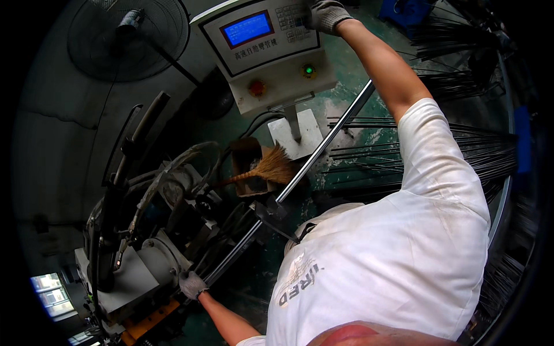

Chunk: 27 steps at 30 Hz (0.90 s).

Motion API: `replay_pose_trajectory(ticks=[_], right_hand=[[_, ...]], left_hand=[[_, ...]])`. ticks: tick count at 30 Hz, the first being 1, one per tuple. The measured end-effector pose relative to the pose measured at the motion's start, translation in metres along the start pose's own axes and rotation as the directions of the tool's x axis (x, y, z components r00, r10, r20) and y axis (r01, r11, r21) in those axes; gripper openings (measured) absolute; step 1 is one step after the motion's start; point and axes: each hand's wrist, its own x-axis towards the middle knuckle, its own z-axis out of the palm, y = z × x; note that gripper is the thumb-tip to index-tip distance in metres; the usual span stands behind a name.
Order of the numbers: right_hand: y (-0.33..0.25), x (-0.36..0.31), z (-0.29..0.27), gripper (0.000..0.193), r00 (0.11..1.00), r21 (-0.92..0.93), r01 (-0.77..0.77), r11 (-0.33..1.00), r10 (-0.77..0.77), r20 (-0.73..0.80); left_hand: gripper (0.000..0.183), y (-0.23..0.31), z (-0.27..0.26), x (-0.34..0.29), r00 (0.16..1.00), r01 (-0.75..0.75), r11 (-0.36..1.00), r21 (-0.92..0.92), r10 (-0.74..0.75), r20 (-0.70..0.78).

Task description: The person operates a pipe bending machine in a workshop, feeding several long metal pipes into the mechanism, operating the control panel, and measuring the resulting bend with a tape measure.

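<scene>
Up on the control console, the action centred on the keypad, where the gloved right hand had its fingers bent over the right edge; whether a key was being pressed, I couldn't tell. Left of that keypad a blue screen glowed, and low on the console's front sat a red button with a green light shining to its right. Well below the console and to its left, the gloved left hand was curled at the edge of the grey machine, close by the lower end of a shiny metal rail; its grip was impossible to read. That rail slanted up past the console's right side. Just beneath the console, a straw broom lay across a box; off to its right, bundles of dark rods fanned out, and to its left stood a big fan.
</scene>
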Motion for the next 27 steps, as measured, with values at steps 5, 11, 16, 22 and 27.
replay_pose_trajectory(ticks=[5, 11, 16, 22, 27], right_hand=[[0.024, 0.011, 0.022, 0.102, 0.971, 0.084, 0.168, 0.982, -0.151, -0.187], [0.022, 0.015, 0.011, 0.085, 0.984, 0.190, 0.086, 0.978, -0.054, -0.169], [0.028, 0.021, 0.025, 0.097, 0.984, 0.162, 0.096, 0.982, -0.070, -0.162], [0.032, 0.017, 0.018, 0.103, 0.995, 0.184, 0.067, 0.981, -0.052, -0.087], [0.030, 0.018, 0.020, 0.104, 0.997, 0.207, 0.051, 0.977, -0.037, -0.071]], left_hand=[[0.035, 0.030, 0.006, -0.022, 0.999, -0.004, 1.000, -0.010, 0.003, -0.049], [0.035, 0.038, 0.009, -0.024, 0.999, -0.047, 0.998, -0.039, 0.047, 0.003], [0.035, 0.031, 0.013, -0.020, 0.998, -0.066, 0.998, -0.018, 0.065, -0.025], [0.034, 0.034, 0.015, -0.020, 0.996, -0.073, 0.997, -0.017, 0.072, -0.049], [0.034, 0.027, 0.020, -0.014, 0.996, -0.079, 0.997, -0.008, 0.078, -0.037]])
